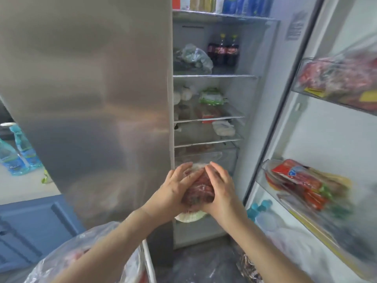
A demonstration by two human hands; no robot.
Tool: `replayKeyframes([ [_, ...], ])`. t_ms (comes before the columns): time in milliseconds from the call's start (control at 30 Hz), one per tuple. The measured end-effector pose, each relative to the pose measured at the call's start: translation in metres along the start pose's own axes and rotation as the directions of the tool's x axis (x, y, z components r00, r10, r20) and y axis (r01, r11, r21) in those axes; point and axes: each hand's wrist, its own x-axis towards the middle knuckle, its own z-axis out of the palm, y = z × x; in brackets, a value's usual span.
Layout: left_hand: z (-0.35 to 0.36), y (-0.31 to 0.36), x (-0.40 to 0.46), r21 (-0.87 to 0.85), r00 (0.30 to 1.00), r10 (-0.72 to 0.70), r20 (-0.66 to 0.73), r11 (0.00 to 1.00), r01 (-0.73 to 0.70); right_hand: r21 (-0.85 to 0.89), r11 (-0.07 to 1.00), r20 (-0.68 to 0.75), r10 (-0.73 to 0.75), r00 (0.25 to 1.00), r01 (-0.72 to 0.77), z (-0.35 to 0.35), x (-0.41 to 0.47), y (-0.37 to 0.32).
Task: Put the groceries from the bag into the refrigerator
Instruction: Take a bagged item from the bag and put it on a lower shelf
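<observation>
Both my hands hold a tray of red meat wrapped in clear film [199,190] in front of the open refrigerator's lower shelves. My left hand [175,189] grips its left side and my right hand [221,188] grips its right side, fingers curved over the top. A white rim of the tray shows below my hands. The refrigerator's glass shelves [212,119] hold wrapped food, and the clear drawer [226,158] lies just behind the meat. A clear plastic grocery bag [85,252] sits at the bottom left under my left forearm.
The closed steel door [91,88] fills the left. The open right door's bins [306,184] hold red packets. Cola bottles [223,51] stand on an upper shelf. Blue water bottles [18,154] lie on the counter at far left above a blue cabinet [30,225].
</observation>
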Motion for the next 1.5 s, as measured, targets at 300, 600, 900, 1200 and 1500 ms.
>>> replayKeyframes([
  [300, 0.019, 0.026, 0.119, -0.009, 0.992, 0.126, 0.012, 0.992, -0.126, -0.051, 0.996, -0.119, 0.061, 0.991, -0.067, -0.070, 0.050, 0.065],
  [600, -0.022, -0.022, 0.274, 0.086, 0.983, 0.142, -0.116, 0.987, -0.133, -0.086, 0.996, -0.252, -0.039, 0.967, 0.018, -0.095, 0.214, 0.101],
  [900, -0.045, -0.070, 0.362, 0.010, 0.987, -0.014, -0.162, 1.000, 0.016, 0.027, 0.999, -0.228, 0.046, 0.972, -0.041, -0.066, 0.343, 0.141],
  [1200, 0.000, -0.144, 0.386, -0.171, 0.921, -0.375, -0.108, 0.919, 0.355, 0.145, 0.980, 0.056, 0.129, 0.990, -0.136, 0.005, 0.402, 0.187],
  [1500, 0.047, -0.202, 0.400, 0.084, 0.659, -0.751, -0.042, 0.655, 0.751, -0.051, 0.987, 0.340, 0.159, 0.927, -0.150, 0.089, 0.442, 0.218],
])
